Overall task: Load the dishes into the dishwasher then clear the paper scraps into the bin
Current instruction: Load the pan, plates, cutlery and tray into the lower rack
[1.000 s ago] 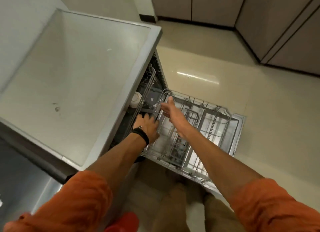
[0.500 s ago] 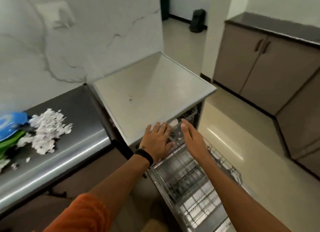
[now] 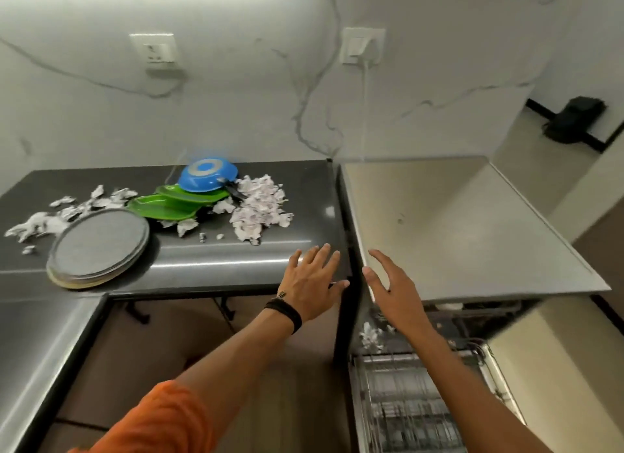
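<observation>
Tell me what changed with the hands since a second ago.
Both hands came out of the rack and rose: the left hand now hovers open over the counter edge, the right hand over the dishwasher top. Neither holds anything. The rack stays pulled out; plates and paper scraps stay on the counter.

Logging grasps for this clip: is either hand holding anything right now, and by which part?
Nothing is held. The left hand and the right hand are both empty, fingers spread.
</observation>
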